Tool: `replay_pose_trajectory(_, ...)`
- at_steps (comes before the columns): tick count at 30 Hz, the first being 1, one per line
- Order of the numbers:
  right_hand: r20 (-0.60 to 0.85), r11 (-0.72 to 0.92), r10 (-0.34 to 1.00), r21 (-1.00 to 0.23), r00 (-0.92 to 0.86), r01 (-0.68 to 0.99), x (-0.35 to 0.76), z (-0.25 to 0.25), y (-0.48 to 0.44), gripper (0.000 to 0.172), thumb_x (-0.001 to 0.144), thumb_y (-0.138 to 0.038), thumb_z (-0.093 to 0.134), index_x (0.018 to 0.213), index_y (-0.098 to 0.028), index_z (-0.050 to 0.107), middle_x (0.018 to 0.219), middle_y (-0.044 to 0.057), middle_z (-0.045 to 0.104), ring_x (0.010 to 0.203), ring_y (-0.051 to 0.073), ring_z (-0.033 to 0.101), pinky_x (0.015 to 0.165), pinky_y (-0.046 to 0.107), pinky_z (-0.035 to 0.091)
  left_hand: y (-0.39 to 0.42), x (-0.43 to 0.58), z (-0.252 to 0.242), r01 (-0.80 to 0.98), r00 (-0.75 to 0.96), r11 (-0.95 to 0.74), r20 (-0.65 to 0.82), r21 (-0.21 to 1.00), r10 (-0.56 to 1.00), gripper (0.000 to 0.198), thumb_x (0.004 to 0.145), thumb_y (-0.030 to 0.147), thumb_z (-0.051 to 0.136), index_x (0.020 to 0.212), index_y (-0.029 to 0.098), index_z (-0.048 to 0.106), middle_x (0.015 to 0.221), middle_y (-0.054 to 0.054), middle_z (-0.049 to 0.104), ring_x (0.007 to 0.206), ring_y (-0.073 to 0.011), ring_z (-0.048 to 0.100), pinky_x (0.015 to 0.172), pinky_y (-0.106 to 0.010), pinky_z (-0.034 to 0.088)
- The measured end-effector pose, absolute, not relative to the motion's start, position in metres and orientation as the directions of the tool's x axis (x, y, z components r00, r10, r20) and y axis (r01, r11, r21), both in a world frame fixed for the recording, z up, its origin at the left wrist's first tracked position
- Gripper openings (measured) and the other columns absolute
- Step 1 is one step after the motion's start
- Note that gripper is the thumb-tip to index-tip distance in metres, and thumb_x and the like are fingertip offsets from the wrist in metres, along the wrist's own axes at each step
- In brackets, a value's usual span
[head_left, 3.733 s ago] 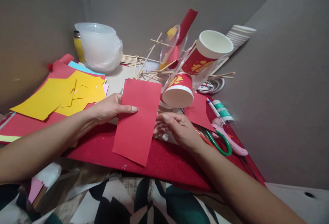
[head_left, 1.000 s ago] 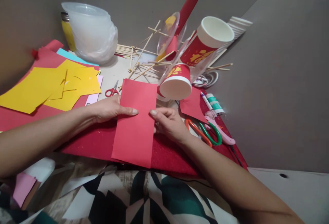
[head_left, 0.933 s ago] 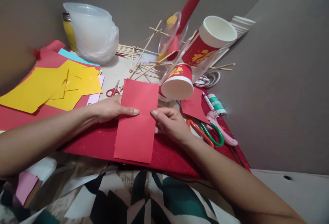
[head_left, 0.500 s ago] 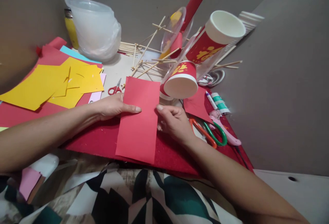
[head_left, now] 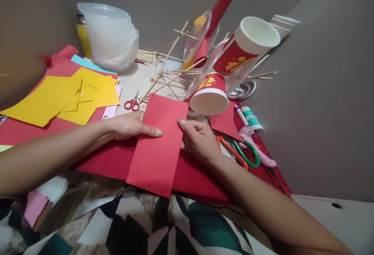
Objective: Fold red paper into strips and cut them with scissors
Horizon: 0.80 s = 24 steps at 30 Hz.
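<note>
A rectangular piece of red paper [head_left: 160, 153] is held up over the front edge of the table, tilted a little. My left hand [head_left: 136, 125] grips its left edge, thumb flat on the front and fingers hidden behind. On the opposite edge, my right hand [head_left: 200, 138] pinches the paper between thumb and fingers. Behind it stands a frame of thin wooden sticks [head_left: 166, 71] joined to red-and-white paper cups [head_left: 209, 101] and clear plastic discs [head_left: 198, 36]. Small red-handled scissors [head_left: 133, 105] lie beyond my left hand.
Yellow paper sheets [head_left: 58, 99] lie over red paper at the left. A plastic-wrapped tub [head_left: 109, 36] and a yellow bottle [head_left: 83, 38] stand at the back. Right of my right hand are orange-and-green-handled scissors [head_left: 251, 155], a pink tool [head_left: 264, 155], a marker [head_left: 241, 115] and a green-and-white roll [head_left: 251, 119].
The red paper has tilted, its top moving right and its lower end left, and sits slightly lower. Both hands keep hold of it. The camera view has shifted slightly.
</note>
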State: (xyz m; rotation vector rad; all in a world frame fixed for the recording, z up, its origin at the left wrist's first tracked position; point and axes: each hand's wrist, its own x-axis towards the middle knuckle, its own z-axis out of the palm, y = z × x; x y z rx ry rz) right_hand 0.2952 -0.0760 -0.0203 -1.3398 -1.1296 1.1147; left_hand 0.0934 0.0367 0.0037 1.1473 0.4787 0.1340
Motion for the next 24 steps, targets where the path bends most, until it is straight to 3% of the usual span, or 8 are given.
replay_pose_trajectory(7, 0.111, 0.071, 0.974, -0.977, 0.199, 0.2, 0.285, -0.007, -0.077, 0.064, 0.085, -0.063, 0.071, 0.043, -0.02, 0.05, 0.038, -0.003, 0.048, 0.039, 0.008, 0.041, 0.042, 0.024, 0.03, 0.035, 0.094, 0.004, 0.14, 0.877, 0.406, -0.303, 0.903, 0.372, 0.048, 0.067, 0.029, 0.093, 0.11, 0.015, 0.075, 0.106, -0.011, 0.08, 0.093, -0.0249, 0.075, 0.099, -0.044, 0.056)
replay_pose_trajectory(13, 0.042, 0.041, 0.978, -0.999, 0.205, 0.009, 0.294, -0.019, -0.076, 0.062, 0.09, -0.07, 0.06, 0.052, -0.021, 0.058, 0.045, -0.001, 0.055, 0.036, 0.01, 0.043, 0.038, 0.026, 0.028, 0.038, 0.093, 0.005, 0.175, 0.891, 0.388, -0.313, 0.905, 0.328, 0.051, 0.07, 0.028, 0.09, 0.116, 0.016, 0.073, 0.114, -0.014, 0.079, 0.102, -0.0283, 0.075, 0.1, -0.046, 0.056)
replay_pose_trajectory(18, 0.047, 0.058, 0.968, -0.998, 0.246, -0.038, 0.293, -0.017, -0.075, 0.058, 0.083, -0.075, 0.064, 0.057, -0.024, 0.057, 0.047, -0.002, 0.056, 0.039, 0.012, 0.047, 0.039, 0.027, 0.033, 0.036, 0.091, 0.008, 0.242, 0.905, 0.34, -0.337, 0.909, 0.259, 0.039, 0.071, 0.03, 0.089, 0.105, 0.017, 0.074, 0.102, -0.01, 0.08, 0.092, -0.0255, 0.076, 0.092, -0.043, 0.06)
replay_pose_trajectory(21, 0.028, 0.021, 0.962, -0.999, 0.273, 0.03, 0.289, -0.011, -0.076, 0.062, 0.077, -0.079, 0.066, 0.053, -0.024, 0.053, 0.045, -0.002, 0.053, 0.038, 0.012, 0.044, 0.038, 0.028, 0.034, 0.036, 0.091, 0.009, 0.248, 0.917, 0.326, -0.33, 0.912, 0.226, 0.038, 0.071, 0.031, 0.089, 0.103, 0.017, 0.075, 0.098, -0.009, 0.081, 0.09, -0.025, 0.076, 0.091, -0.041, 0.06)
replay_pose_trajectory(24, 0.121, 0.065, 0.941, -0.981, 0.316, 0.185, 0.286, -0.006, -0.077, 0.067, 0.079, -0.078, 0.066, 0.046, -0.023, 0.045, 0.041, -0.003, 0.045, 0.038, 0.01, 0.038, 0.04, 0.027, 0.027, 0.035, 0.091, 0.009, 0.259, 0.914, 0.311, -0.336, 0.914, 0.229, 0.039, 0.071, 0.032, 0.09, 0.104, 0.017, 0.075, 0.101, -0.01, 0.081, 0.091, -0.0255, 0.076, 0.092, -0.042, 0.06)
